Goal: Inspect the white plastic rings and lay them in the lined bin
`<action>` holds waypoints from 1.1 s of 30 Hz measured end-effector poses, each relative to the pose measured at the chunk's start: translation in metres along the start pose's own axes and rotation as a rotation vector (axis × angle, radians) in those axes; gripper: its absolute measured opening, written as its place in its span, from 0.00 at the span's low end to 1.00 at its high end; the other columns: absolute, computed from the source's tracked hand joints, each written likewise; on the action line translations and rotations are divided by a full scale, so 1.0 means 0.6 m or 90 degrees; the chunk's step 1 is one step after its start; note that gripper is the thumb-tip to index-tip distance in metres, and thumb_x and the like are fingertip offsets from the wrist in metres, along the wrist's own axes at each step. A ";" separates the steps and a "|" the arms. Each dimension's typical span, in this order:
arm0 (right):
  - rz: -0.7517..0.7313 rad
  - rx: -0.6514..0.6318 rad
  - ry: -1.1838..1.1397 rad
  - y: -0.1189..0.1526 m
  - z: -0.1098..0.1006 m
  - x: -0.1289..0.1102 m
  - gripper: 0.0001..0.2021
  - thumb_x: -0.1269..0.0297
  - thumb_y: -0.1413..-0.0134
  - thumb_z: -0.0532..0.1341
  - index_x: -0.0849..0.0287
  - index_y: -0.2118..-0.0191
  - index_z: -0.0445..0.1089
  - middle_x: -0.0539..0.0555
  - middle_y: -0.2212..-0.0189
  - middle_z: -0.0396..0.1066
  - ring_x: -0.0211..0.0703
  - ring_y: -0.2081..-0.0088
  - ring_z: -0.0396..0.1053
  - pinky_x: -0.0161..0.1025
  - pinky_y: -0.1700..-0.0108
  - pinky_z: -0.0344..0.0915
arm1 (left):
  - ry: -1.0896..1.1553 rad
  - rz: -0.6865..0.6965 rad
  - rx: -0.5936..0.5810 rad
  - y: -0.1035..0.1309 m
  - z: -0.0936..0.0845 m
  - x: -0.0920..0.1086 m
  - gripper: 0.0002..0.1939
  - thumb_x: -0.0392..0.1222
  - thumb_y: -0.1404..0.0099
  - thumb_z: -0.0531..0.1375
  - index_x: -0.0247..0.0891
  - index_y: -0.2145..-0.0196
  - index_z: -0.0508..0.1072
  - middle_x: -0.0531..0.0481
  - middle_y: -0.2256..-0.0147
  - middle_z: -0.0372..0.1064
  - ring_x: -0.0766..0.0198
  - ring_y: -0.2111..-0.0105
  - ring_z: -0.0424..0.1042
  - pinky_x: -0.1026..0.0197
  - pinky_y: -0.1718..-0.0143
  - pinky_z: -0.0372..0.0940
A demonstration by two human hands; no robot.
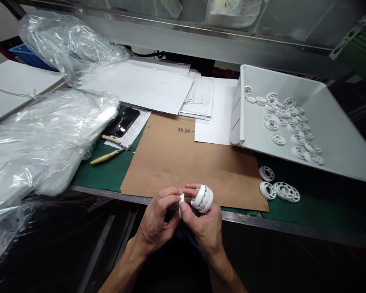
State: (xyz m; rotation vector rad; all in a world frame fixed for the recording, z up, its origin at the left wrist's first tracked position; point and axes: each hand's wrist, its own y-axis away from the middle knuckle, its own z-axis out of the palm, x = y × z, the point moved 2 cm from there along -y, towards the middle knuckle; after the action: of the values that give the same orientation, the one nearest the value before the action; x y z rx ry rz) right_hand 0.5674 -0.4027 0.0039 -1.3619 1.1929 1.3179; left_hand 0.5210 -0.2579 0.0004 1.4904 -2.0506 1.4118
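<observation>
My left hand (157, 219) is closed, its fingertips pinching a white plastic ring (181, 205) seen nearly edge-on. The thumb of my right hand (208, 232) presses against that same ring from the other side. Several more white rings (203, 199) sit in a stack around the fingers of my right hand. Both hands are at the front edge of the bench, over a sheet of brown cardboard (192, 162). To the right of them, several loose white rings (266, 190) lie on the green mat (311, 215).
A pale grey bin (338, 122) at the right holds many white rings. Side cutters (110, 156) and a black phone (123, 122) lie left of the cardboard. Clear plastic bags (49, 138) cover the left side. White sheets (140, 83) are stacked behind the cardboard.
</observation>
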 end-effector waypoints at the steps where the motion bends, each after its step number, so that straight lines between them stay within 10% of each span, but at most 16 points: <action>1: -0.017 -0.016 0.006 0.002 0.001 0.000 0.16 0.67 0.52 0.71 0.54 0.55 0.83 0.57 0.50 0.78 0.51 0.51 0.79 0.40 0.51 0.76 | 0.006 -0.004 0.003 0.001 -0.002 -0.001 0.23 0.24 0.33 0.60 0.37 0.44 0.66 0.40 0.48 0.71 0.61 0.45 0.73 0.60 0.43 0.74; 6: -0.086 -0.079 -0.011 0.010 0.005 0.003 0.30 0.75 0.57 0.69 0.50 0.44 0.78 0.53 0.47 0.76 0.47 0.45 0.76 0.39 0.40 0.71 | 0.019 -0.002 0.017 0.002 -0.010 -0.005 0.24 0.25 0.33 0.61 0.38 0.42 0.66 0.39 0.46 0.71 0.60 0.42 0.73 0.60 0.43 0.74; 18: -0.099 -0.122 -0.085 0.010 -0.002 0.008 0.31 0.73 0.53 0.70 0.44 0.42 0.77 0.51 0.46 0.75 0.47 0.44 0.74 0.38 0.42 0.70 | 0.065 -0.022 0.041 0.012 -0.011 -0.006 0.25 0.26 0.33 0.63 0.39 0.42 0.66 0.37 0.44 0.73 0.58 0.40 0.74 0.57 0.41 0.73; 24: -0.030 0.068 -0.172 0.017 -0.018 0.037 0.05 0.64 0.40 0.69 0.49 0.61 0.84 0.54 0.58 0.78 0.47 0.51 0.76 0.42 0.48 0.74 | 0.076 -0.084 0.067 0.013 -0.010 0.001 0.27 0.29 0.35 0.67 0.41 0.41 0.67 0.43 0.51 0.78 0.57 0.49 0.80 0.58 0.48 0.77; 33: 0.035 0.150 -0.269 0.021 -0.014 0.038 0.12 0.60 0.41 0.72 0.58 0.72 0.74 0.53 0.65 0.75 0.38 0.72 0.73 0.38 0.66 0.74 | -0.002 -0.067 0.023 -0.005 -0.018 0.010 0.27 0.31 0.37 0.68 0.41 0.43 0.67 0.42 0.54 0.77 0.53 0.51 0.79 0.53 0.51 0.77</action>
State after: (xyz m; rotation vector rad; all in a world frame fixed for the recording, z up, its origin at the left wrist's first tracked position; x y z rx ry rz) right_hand 0.5556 -0.4143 -0.0179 -0.8367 1.0566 1.3705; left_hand 0.5173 -0.2525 0.0114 1.5911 -1.9271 1.4139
